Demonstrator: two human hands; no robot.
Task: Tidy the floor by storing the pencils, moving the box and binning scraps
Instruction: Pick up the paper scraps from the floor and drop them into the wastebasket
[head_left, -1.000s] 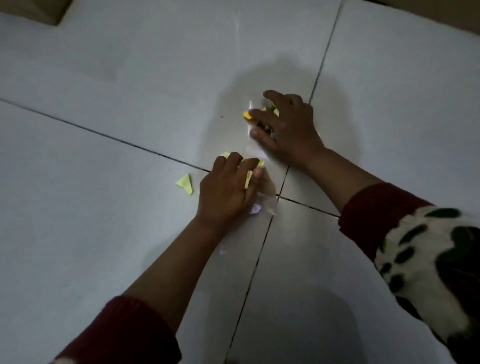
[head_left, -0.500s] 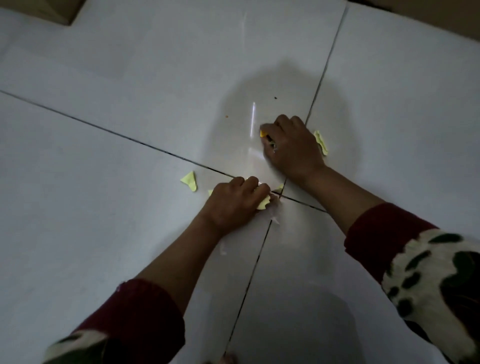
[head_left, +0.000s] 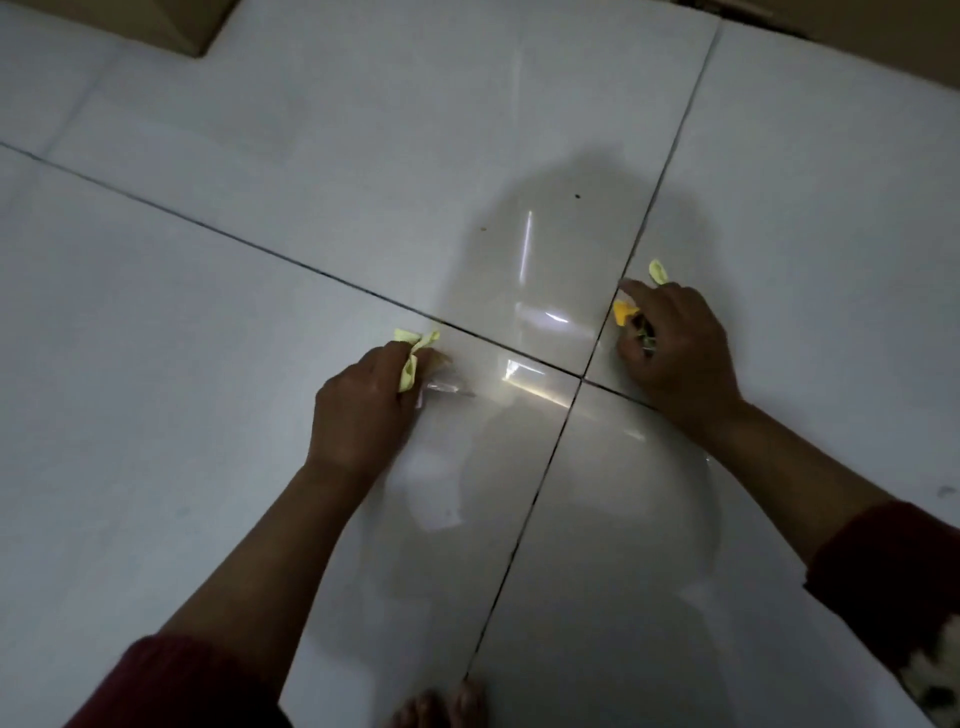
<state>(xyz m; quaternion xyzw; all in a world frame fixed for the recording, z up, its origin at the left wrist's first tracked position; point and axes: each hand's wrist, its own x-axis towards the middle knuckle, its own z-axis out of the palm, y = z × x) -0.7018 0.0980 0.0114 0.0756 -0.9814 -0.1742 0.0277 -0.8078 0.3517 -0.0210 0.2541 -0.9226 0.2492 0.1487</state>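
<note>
Both hands are low on the floor (head_left: 218, 322). The left hand (head_left: 363, 410) is curled tight around pale yellow scraps (head_left: 415, 353), which poke out past its fingertips; a bit of clear plastic (head_left: 447, 387) lies right beside its knuckles. The right hand (head_left: 675, 348) is closed on an orange scrap (head_left: 622, 313) that peeks out on its thumb side, with something dark tucked in the palm that I can't make out. One more yellow scrap (head_left: 658, 271) sits just beyond its fingertips, loose on the tile.
</note>
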